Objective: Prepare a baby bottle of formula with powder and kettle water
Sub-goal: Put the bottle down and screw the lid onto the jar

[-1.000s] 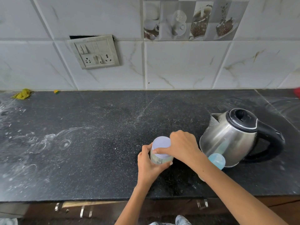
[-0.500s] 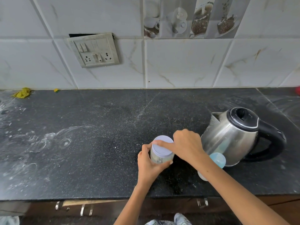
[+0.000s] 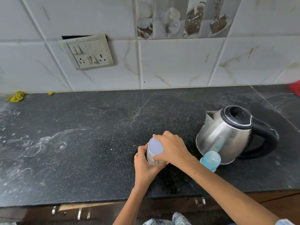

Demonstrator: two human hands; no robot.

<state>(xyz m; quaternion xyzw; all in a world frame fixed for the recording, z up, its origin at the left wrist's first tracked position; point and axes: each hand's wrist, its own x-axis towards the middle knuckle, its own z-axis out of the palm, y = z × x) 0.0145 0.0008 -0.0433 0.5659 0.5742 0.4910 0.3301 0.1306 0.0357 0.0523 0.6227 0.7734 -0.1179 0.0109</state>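
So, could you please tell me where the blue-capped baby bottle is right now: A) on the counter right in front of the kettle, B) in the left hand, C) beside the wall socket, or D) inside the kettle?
A: the baby bottle stands on the counter right in front of the kettle, while both hands grip the lidded jar.

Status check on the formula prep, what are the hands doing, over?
Left hand grips jar body; right hand grips its lid. Lid on. Bottle and kettle untouched, right. Nothing blocking.
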